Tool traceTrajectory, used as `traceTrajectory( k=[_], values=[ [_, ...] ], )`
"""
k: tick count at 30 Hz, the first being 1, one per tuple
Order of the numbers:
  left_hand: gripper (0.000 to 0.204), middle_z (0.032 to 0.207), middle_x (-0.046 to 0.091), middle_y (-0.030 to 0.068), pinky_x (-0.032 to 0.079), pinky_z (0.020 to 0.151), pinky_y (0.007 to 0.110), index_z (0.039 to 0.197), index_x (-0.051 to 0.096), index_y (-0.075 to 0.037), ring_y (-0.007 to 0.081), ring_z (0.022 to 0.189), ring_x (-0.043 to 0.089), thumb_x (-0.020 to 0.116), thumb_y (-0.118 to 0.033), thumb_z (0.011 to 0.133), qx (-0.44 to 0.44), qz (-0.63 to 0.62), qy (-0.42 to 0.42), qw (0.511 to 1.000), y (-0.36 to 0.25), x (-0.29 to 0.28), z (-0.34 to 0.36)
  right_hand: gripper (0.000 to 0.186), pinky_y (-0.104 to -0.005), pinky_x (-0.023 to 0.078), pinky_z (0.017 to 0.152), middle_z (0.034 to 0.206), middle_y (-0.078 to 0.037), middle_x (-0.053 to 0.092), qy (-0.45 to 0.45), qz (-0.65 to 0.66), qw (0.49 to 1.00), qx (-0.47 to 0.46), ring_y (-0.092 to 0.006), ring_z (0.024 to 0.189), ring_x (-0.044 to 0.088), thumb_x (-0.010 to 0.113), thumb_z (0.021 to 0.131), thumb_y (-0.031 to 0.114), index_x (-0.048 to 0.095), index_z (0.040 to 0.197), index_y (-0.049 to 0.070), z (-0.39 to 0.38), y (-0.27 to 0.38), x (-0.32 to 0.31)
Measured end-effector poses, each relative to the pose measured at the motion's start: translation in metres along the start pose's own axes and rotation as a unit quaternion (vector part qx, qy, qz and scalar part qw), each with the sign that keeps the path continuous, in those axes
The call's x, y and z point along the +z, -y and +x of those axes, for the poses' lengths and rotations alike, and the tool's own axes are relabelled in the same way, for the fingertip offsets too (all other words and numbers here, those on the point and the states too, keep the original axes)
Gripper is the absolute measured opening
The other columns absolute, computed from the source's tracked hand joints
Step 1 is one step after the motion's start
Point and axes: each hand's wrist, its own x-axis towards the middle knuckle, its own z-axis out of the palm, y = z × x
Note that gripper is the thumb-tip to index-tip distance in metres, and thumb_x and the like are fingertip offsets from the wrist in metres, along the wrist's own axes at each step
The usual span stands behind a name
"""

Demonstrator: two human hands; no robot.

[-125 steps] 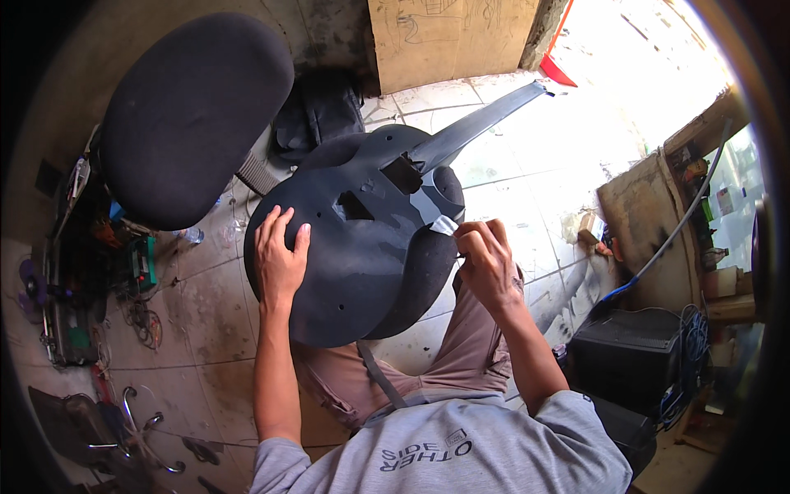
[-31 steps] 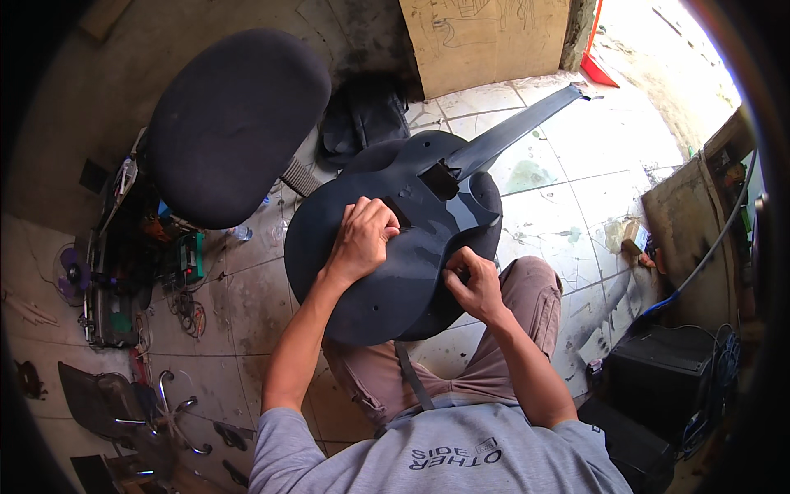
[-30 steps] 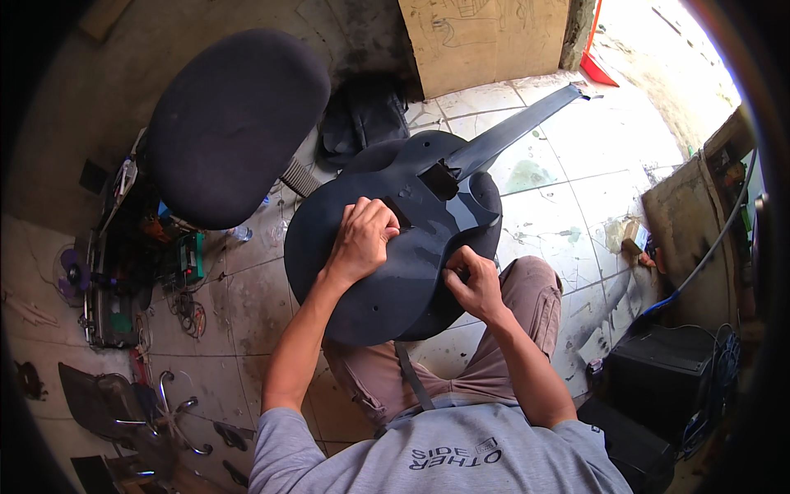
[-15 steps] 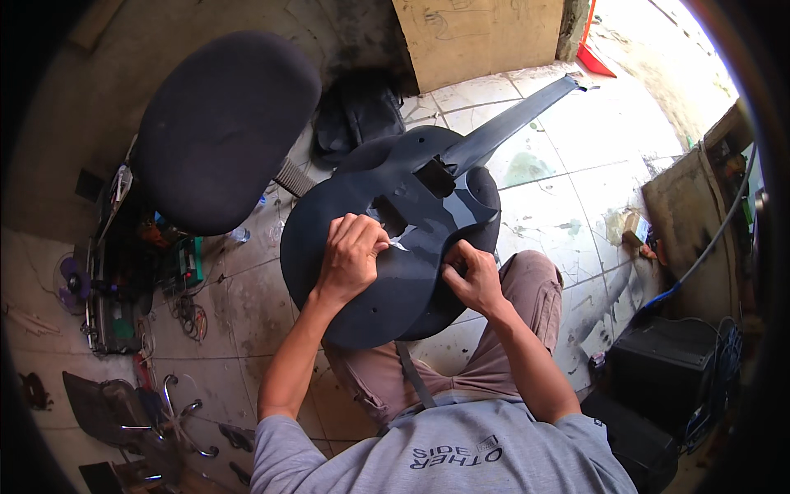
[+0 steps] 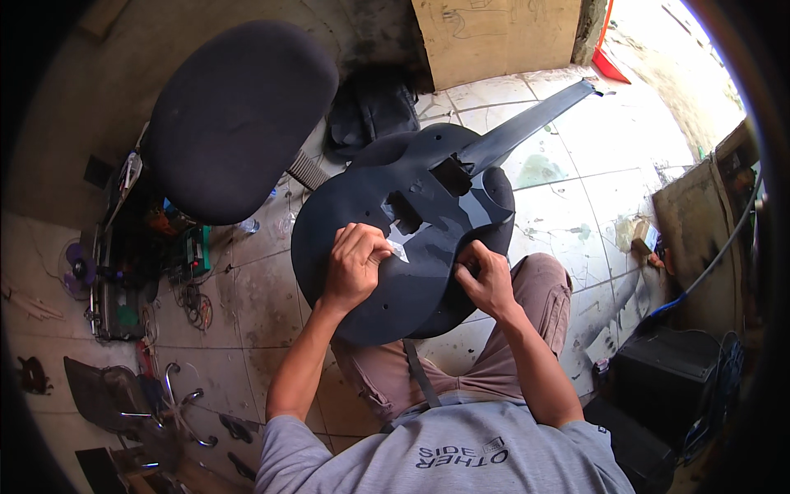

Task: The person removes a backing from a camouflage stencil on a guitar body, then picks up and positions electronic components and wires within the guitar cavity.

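Guitar body (image 5: pixel 411 284): lies beneath the left grip, its neck (image 5: pixel 535 123) slanting away to the right; underside hidden.
White scrap (image 5: pixel 401 253): pokes out rightward, one end covered.
Left hand (image 5: pixel 355 267): pinches the scrap, knuckles upward.
Right hand (image 5: pixel 487 281): curls at the body's waist, right of that grip; cannot tell what it holds.

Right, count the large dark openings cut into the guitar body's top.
2. One opening is at the foot of the neck; the other opening is nearer the middle of the guitar body. The left hand covers part of the top.
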Motion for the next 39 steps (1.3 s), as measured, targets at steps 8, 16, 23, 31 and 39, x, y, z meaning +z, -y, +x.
traceTrajectory(
  k=[8,16,23,31,39],
  values=[
    [0.011,0.095,0.067,0.0098,0.054,0.079,0.037,0.092,0.065,-0.005,0.0290,0.091,0.068,0.072,-0.010,0.098,-0.057,-0.055,-0.020,0.997,-0.006,-0.012,-0.007,0.017,-0.0406,0.055,0.070,0.083,-0.021,0.071,0.009,-0.034,0.999,0.004,-0.0361,0.075,0.072,0.068,0.082,0.010,0.061,0.092,-0.003,-0.002,0.007,-0.002],
    [0.009,0.097,0.069,0.0102,0.055,0.078,0.035,0.093,0.066,-0.005,0.0267,0.089,0.071,0.071,-0.010,0.099,-0.067,-0.078,-0.017,0.995,-0.008,-0.019,-0.017,0.015,-0.0379,0.054,0.069,0.082,-0.019,0.071,0.020,-0.010,0.999,0.023,-0.0318,0.073,0.072,0.068,0.082,0.008,0.062,0.092,-0.003,0.000,0.007,-0.003],
    [0.009,0.096,0.069,0.0103,0.055,0.077,0.034,0.092,0.066,-0.005,0.0247,0.088,0.071,0.072,-0.008,0.098,-0.086,-0.091,-0.035,0.992,-0.011,-0.024,-0.026,0.015,-0.0370,0.053,0.068,0.080,-0.018,0.070,0.023,-0.020,0.999,0.022,-0.0292,0.070,0.069,0.068,0.082,0.007,0.062,0.092,-0.003,0.001,0.009,-0.005],
    [0.007,0.098,0.070,0.0091,0.056,0.075,0.034,0.094,0.067,-0.006,0.0246,0.087,0.071,0.072,-0.008,0.098,-0.087,-0.099,-0.063,0.989,-0.015,-0.032,-0.031,0.014,-0.0343,0.049,0.065,0.075,-0.015,0.066,0.008,-0.010,1.000,-0.001,-0.0229,0.066,0.063,0.068,0.082,0.006,0.061,0.091,-0.002,0.000,0.004,-0.002],
    [0.006,0.101,0.071,0.0109,0.057,0.083,0.035,0.095,0.065,-0.004,0.0234,0.093,0.072,0.070,-0.005,0.099,-0.124,-0.151,-0.089,0.977,-0.011,-0.047,-0.036,0.013,-0.0330,0.047,0.063,0.072,-0.012,0.063,0.001,-0.010,1.000,-0.010,-0.0193,0.063,0.058,0.067,0.082,0.006,0.060,0.090,-0.002,-0.001,0.004,0.000]
  ],
)
